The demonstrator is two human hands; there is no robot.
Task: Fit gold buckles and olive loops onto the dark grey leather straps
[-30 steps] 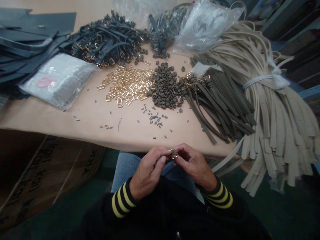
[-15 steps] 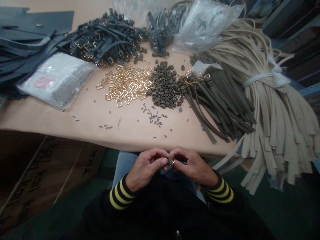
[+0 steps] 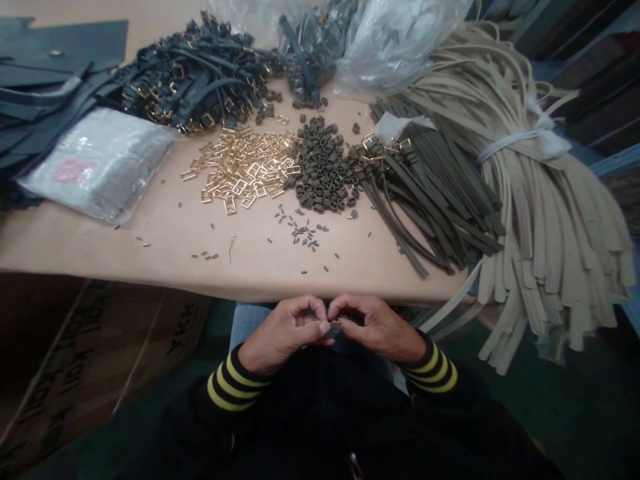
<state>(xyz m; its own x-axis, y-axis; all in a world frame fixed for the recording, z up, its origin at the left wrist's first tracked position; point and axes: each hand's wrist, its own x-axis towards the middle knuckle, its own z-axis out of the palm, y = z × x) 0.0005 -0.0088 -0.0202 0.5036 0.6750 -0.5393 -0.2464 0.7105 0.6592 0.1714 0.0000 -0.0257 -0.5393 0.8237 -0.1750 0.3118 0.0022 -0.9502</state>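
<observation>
Tabletop (image 3: 150,260), paper-covered. Beige straps (image 3: 545,220), tied bundle, 3 o'clock. Olive straps (image 3: 430,200), 2 o'clock. Dark straps (image 3: 195,80) with buckles, 11 o'clock. Gold buckles (image 3: 240,167), loose pile, 12 o'clock. Olive loops (image 3: 323,167), 12 o'clock. Left hand (image 3: 283,330) and right hand (image 3: 377,327), 6 o'clock, below the tabletop edge, both narrowly pinching one small buckle (image 3: 336,327) between them.

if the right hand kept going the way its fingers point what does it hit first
Likely the small metal piece pinched between the hands, already touching the right hand; the left hand lies beyond it, though depth is unclear.
</observation>
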